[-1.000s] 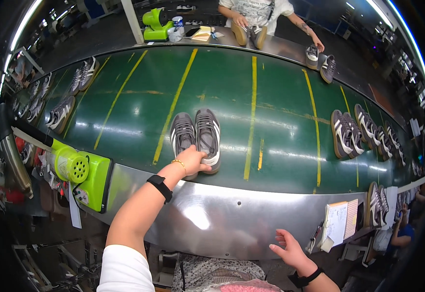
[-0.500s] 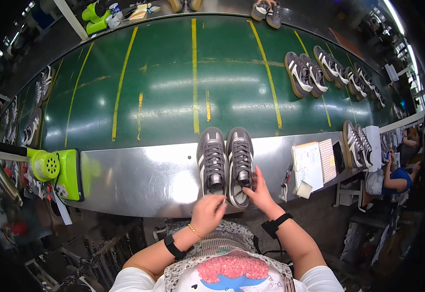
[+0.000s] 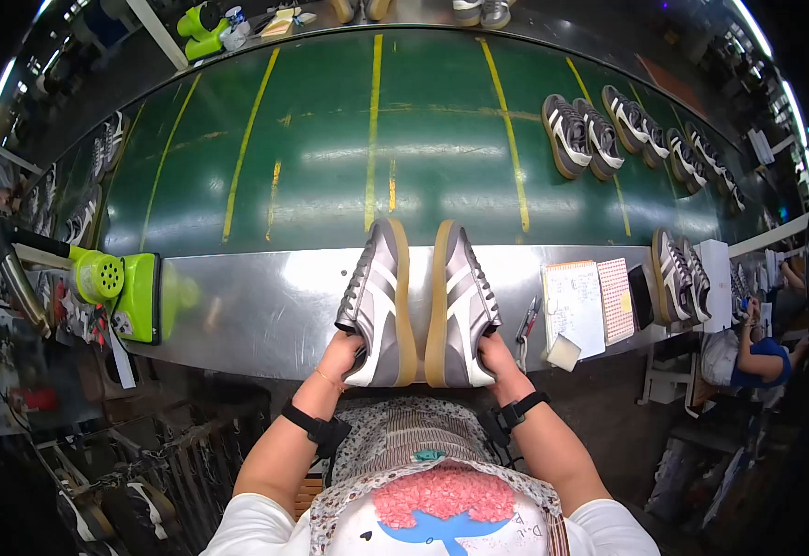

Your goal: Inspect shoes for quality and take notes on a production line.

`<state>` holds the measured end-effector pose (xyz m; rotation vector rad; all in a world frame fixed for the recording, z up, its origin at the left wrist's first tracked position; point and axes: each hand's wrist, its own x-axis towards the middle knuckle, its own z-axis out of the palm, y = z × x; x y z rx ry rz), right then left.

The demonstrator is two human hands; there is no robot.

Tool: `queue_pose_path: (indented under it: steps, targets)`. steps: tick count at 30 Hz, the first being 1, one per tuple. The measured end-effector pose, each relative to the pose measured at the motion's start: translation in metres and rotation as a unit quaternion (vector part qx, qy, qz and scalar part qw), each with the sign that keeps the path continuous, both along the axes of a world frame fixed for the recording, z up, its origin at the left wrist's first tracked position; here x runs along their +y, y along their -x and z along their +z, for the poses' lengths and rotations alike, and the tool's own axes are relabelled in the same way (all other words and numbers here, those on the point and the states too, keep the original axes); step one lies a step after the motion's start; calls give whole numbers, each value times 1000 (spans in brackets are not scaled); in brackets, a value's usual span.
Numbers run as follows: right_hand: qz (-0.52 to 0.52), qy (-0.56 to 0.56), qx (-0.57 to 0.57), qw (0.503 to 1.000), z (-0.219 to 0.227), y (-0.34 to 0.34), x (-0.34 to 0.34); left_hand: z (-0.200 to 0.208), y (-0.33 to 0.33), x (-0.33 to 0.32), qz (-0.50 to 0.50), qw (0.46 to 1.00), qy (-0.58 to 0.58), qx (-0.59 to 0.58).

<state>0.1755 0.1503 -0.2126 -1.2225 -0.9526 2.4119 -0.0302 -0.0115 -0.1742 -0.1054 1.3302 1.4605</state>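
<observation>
Two grey sneakers with white stripes and tan gum soles are held up side by side over the steel ledge, toes pointing away, tilted so their soles face each other. My left hand (image 3: 340, 359) reaches into the opening of the left sneaker (image 3: 378, 310) and holds it. My right hand (image 3: 503, 360) holds the right sneaker (image 3: 461, 310) the same way, from inside its opening. The fingers of both hands are hidden within the shoes. A narrow gap lies between the two soles. Laces face outward on each shoe.
The steel ledge (image 3: 256, 306) borders a green conveyor belt (image 3: 312, 185) with yellow lines. Right of me lie a pen (image 3: 528, 320), an open notebook (image 3: 575, 301), a white block (image 3: 564, 353) and another sneaker pair (image 3: 671, 278). A lime-green heat blower (image 3: 99, 278) stands left. Several sneakers rest farther right.
The sneakers stood upright on the ledge with my hands at their heels. Now both hands are inside them, and the shoes are lifted and rolled outward, soles facing inward.
</observation>
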Motion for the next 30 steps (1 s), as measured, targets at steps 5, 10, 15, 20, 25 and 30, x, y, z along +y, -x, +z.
queue_pose_path:
  steps: [5,10,15,20,25,30]
  targets:
    - [33,24,18,999,31,-9,-2,-7,-16,-14,12,992,-65,-108]
    - [24,74,34,996,33,-3,-7,-2,-23,-8,1,982,-98,-161]
    - [19,102,-7,995,41,4,-9,0,-19,-2,-5,978,-98,-184]
    - [-7,125,46,991,38,0,-11,7,-20,1,-18,981,-98,-169]
    - [-13,129,45,991,52,0,-10,21,-18,9,-20,976,-106,-189]
    - [2,98,62,993,40,-11,-8,19,-20,10,-42,973,-109,-197]
